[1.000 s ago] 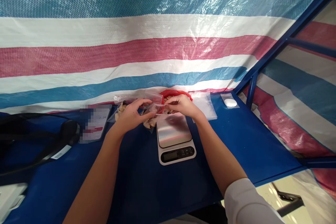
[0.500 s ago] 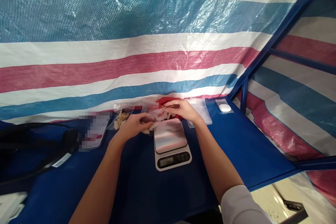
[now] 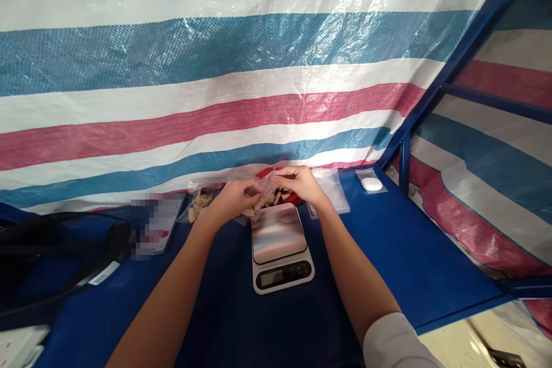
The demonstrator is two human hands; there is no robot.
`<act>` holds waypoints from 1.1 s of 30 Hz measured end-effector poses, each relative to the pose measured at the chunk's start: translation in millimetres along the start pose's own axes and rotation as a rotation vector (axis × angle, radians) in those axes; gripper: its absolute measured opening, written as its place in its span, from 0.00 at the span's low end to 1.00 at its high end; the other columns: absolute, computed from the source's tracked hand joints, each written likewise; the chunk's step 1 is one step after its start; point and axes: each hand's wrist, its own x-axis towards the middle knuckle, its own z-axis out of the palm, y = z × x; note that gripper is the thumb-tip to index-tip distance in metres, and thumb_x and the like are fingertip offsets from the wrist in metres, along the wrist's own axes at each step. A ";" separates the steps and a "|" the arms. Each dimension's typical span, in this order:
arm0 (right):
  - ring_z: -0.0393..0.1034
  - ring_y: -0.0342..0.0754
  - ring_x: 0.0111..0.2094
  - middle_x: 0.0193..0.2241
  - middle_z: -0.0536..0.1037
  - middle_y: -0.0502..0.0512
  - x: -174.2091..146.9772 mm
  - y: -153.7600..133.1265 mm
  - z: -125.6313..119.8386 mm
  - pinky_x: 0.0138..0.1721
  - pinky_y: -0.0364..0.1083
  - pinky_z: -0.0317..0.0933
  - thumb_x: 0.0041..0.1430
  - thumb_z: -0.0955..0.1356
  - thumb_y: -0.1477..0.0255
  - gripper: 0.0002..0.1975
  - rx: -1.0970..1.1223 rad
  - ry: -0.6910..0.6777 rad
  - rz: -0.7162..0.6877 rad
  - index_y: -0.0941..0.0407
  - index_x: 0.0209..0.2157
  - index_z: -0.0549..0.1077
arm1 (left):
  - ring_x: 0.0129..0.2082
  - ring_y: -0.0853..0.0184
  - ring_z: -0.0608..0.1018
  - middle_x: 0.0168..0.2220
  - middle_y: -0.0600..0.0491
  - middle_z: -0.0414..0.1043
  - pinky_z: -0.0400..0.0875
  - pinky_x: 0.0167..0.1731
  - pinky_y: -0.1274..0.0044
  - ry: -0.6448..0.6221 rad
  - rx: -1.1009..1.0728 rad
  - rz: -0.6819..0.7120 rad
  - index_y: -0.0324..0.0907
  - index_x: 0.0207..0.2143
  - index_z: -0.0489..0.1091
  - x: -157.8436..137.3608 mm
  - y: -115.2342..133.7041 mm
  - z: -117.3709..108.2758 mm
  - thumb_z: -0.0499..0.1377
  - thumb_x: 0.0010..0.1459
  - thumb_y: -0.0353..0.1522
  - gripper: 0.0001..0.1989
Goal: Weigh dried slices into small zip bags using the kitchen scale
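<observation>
Behind the kitchen scale (image 3: 279, 236), a clear plastic bag (image 3: 267, 185) hangs between my two hands. My left hand (image 3: 236, 200) pinches the bag's left side with thumb and fingers. On the other side, my right hand (image 3: 302, 184) has its fingertips closed on the upper right edge of the bag. Pale and dark dried slices (image 3: 276, 198) show under and around the bag, in front of a red container or bag (image 3: 294, 198). Which slices lie inside the held bag I cannot tell. Another clear bag of pale dried pieces (image 3: 200, 204) lies left of my left hand.
Flat clear bags (image 3: 331, 190) lie right of my right hand. Farther right is a white oval object (image 3: 371, 184) on a small bag. A phone-like slab (image 3: 169, 224) and black cables (image 3: 107, 236) occupy the left. Striped sheeting (image 3: 215, 115) walls the back; a blue frame post (image 3: 404, 161) stands right.
My hands have drawn closer together at the bag. The brown piece by my right fingers no longer shows, and those fingers now grip the bag's edge. The view has tilted up slightly.
</observation>
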 end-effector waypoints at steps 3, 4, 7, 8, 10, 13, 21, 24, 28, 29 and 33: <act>0.78 0.50 0.38 0.36 0.84 0.54 0.9 8.7 -10.5 0.42 0.47 0.70 0.52 0.75 0.59 0.14 0.116 0.025 0.037 0.54 0.35 0.84 | 0.26 0.63 0.73 0.26 0.54 0.75 0.63 0.25 0.75 0.014 0.023 -0.031 0.44 0.26 0.73 -1.3 -8.3 -3.2 0.59 0.55 0.46 0.15; 0.77 0.50 0.37 0.35 0.84 0.53 0.6 11.4 -13.6 0.40 0.46 0.70 0.51 0.76 0.59 0.14 0.148 0.038 0.047 0.54 0.34 0.84 | 0.26 0.63 0.73 0.25 0.54 0.75 0.64 0.25 0.75 0.024 0.033 -0.048 0.44 0.26 0.73 -2.3 -11.5 -4.1 0.60 0.54 0.47 0.16; 0.76 0.48 0.33 0.32 0.83 0.52 -0.8 19.2 -19.6 0.38 0.46 0.70 0.50 0.76 0.59 0.13 0.238 0.074 0.091 0.55 0.31 0.83 | 0.25 0.63 0.73 0.24 0.54 0.74 0.64 0.25 0.75 0.062 -0.005 -0.132 0.44 0.27 0.72 -4.5 -19.9 -6.2 0.62 0.53 0.52 0.20; 0.76 0.48 0.33 0.32 0.83 0.52 -1.4 21.5 -20.5 0.38 0.46 0.70 0.50 0.76 0.59 0.14 0.265 0.076 0.115 0.55 0.30 0.83 | 0.26 0.63 0.74 0.25 0.54 0.75 0.65 0.24 0.75 0.075 -0.045 -0.161 0.44 0.29 0.72 -4.5 -21.7 -6.5 0.62 0.52 0.53 0.22; 0.76 0.48 0.32 0.31 0.82 0.53 -2.2 26.0 -21.2 0.38 0.47 0.71 0.49 0.76 0.58 0.15 0.307 0.068 0.176 0.56 0.30 0.82 | 0.29 0.61 0.77 0.29 0.53 0.77 0.68 0.26 0.75 0.112 -0.131 -0.197 0.43 0.35 0.73 -2.7 -23.2 -6.9 0.63 0.50 0.55 0.25; 0.76 0.48 0.33 0.31 0.82 0.53 -2.0 32.5 -21.1 0.38 0.47 0.73 0.46 0.78 0.57 0.18 0.339 0.110 0.263 0.57 0.33 0.81 | 0.35 0.58 0.79 0.35 0.51 0.80 0.71 0.32 0.74 0.174 -0.171 -0.196 0.42 0.39 0.74 4.9 -19.3 -8.8 0.65 0.49 0.55 0.27; 0.76 0.51 0.37 0.35 0.82 0.55 0.5 47.4 -19.3 0.38 0.48 0.74 0.48 0.75 0.54 0.22 0.230 0.274 0.259 0.57 0.38 0.81 | 0.36 0.56 0.80 0.35 0.49 0.82 0.71 0.35 0.74 0.131 -0.045 -0.115 0.43 0.38 0.78 34.4 -9.6 -17.9 0.63 0.51 0.54 0.25; 0.76 0.51 0.34 0.32 0.82 0.55 0.8 48.1 -16.7 0.38 0.49 0.75 0.47 0.75 0.55 0.20 0.223 0.259 0.288 0.57 0.36 0.82 | 0.39 0.56 0.80 0.41 0.49 0.82 0.71 0.39 0.74 0.125 -0.071 -0.087 0.43 0.43 0.79 38.1 -14.1 -17.6 0.57 0.56 0.55 0.28; 0.76 0.51 0.32 0.31 0.82 0.54 2.2 49.1 -13.7 0.36 0.49 0.75 0.48 0.74 0.56 0.20 0.217 0.271 0.299 0.56 0.36 0.82 | 0.43 0.55 0.80 0.43 0.51 0.83 0.72 0.42 0.73 0.109 -0.060 -0.089 0.44 0.44 0.81 38.8 -18.3 -17.3 0.52 0.60 0.55 0.29; 0.76 0.51 0.32 0.31 0.82 0.54 2.7 50.0 -13.2 0.35 0.49 0.75 0.48 0.74 0.56 0.20 0.212 0.273 0.297 0.56 0.37 0.82 | 0.42 0.55 0.80 0.42 0.51 0.83 0.72 0.41 0.73 0.116 -0.057 -0.089 0.44 0.43 0.81 39.4 -18.3 -17.5 0.52 0.61 0.54 0.29; 0.77 0.51 0.35 0.34 0.82 0.54 4.1 53.3 -11.6 0.35 0.48 0.75 0.47 0.74 0.57 0.20 0.208 0.287 0.301 0.57 0.38 0.82 | 0.42 0.54 0.81 0.42 0.50 0.83 0.73 0.43 0.72 0.191 -0.113 -0.071 0.44 0.38 0.82 47.1 -14.0 -19.6 0.57 0.58 0.53 0.25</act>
